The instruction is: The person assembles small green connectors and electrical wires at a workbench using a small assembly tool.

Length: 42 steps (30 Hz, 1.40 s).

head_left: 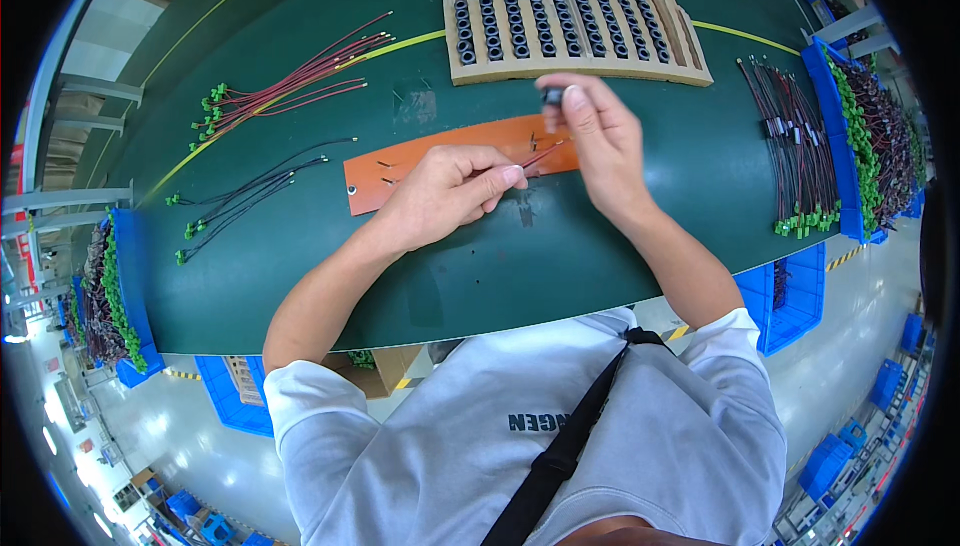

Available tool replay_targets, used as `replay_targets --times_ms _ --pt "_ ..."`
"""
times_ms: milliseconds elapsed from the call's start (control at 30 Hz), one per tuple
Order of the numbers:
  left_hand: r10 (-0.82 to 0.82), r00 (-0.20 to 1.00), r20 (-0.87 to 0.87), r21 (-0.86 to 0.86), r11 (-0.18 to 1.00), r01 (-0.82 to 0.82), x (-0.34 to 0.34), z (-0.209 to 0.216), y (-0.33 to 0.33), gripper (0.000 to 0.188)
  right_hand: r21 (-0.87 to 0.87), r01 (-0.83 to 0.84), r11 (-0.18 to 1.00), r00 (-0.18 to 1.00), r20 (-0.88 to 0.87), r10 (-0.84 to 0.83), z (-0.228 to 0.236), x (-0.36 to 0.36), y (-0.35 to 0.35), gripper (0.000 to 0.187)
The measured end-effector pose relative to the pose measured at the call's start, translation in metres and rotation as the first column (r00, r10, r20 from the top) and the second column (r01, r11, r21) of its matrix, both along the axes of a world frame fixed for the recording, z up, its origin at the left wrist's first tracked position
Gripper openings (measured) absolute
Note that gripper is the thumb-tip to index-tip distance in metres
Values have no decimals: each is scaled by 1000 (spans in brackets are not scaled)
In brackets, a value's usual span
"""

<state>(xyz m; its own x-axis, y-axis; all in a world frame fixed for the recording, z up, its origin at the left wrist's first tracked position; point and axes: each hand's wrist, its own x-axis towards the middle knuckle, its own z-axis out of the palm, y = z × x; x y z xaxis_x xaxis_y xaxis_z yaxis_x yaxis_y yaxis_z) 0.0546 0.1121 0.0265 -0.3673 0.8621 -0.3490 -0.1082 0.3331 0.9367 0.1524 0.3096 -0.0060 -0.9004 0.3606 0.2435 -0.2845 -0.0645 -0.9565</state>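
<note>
Your left hand (450, 191) pinches thin red wires (540, 154), limp and light; grip them near the tips. Your right hand (600, 136) clasps a small, hard black ring (552, 96).

Just below the wooden tray of black rings (690, 58), the right hand (598, 138) covers most of a small dark ring (551, 96); the left hand (447, 191) hides the thin red wires' (541, 155) near ends.
</note>
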Motion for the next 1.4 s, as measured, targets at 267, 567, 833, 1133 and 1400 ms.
replay_targets --times_ms 267,567,833,1133,1400 --pt "150 988 -40 83 986 -147 -7 7 -8 27 -201 -37 979 999 1 38 7 5 17 28" --pt "78 997 -30 44 996 -77 -8 9 -9 28 -39 -79 996 989 121 83 10 7 23 28" --pt "93 995 -40 63 994 -90 -7 9 -6 30 297 -134 946 984 150 93 18 8 14 27" --pt "84 996 -9 126 989 -82 -2 4 3 28 323 -159 933 977 190 101 19 16 -8 34" --pt "120 988 97 134 982 -133 3 3 12 27 -98 -203 974 948 231 221 12 16 -6 36"
